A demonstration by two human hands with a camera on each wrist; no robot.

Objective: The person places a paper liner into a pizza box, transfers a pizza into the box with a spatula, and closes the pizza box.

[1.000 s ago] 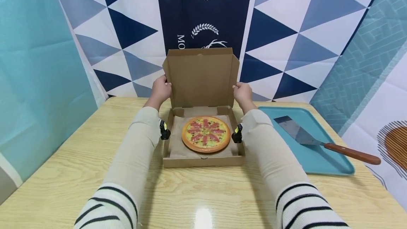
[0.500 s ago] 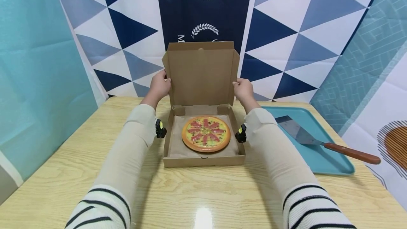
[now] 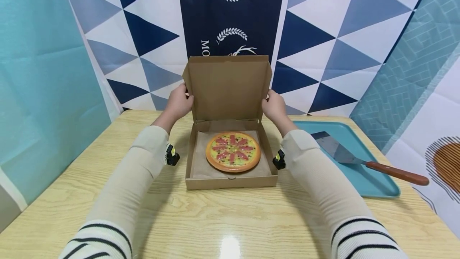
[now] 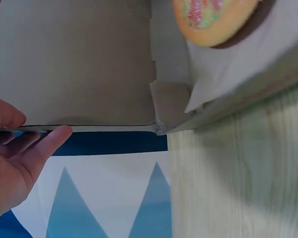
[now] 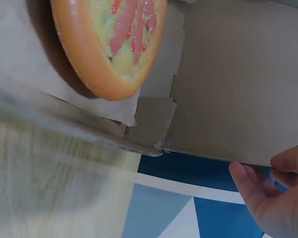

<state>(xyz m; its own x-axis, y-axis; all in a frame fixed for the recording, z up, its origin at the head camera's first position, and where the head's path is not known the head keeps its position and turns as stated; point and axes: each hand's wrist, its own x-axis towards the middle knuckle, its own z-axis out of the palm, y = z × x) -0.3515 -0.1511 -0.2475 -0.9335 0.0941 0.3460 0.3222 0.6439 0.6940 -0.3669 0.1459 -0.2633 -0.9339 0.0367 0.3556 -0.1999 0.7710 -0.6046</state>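
Observation:
A brown cardboard pizza box point(image 3: 231, 183) lies on the table with its lid point(image 3: 228, 87) raised nearly upright at the back. The left hand point(image 3: 179, 101) pinches the lid's left edge, thumb inside and fingers behind. On the opposite edge, the right hand point(image 3: 274, 107) pinches the lid in the same way. Both wrist views show the thumb and fingers on either side of the cardboard, by the left hand point(image 4: 15, 153) and the right hand point(image 5: 280, 191). Inside the box, a round pizza point(image 3: 233, 152) with pink strips on top rests on brown paper point(image 3: 201, 163).
To the right, a blue tray point(image 3: 377, 187) lies on the wooden table point(image 3: 230, 215). A pizza spatula point(image 3: 334, 147) with a wooden handle lies across it, the handle jutting past the tray's right rim. A patterned cloth point(image 3: 140, 31) hangs behind the box.
The lid tipped back a little, then came slightly forward again. Both hands still hold its edges, while the forearms have spread farther apart. Pizza, tray and spatula stay where they were.

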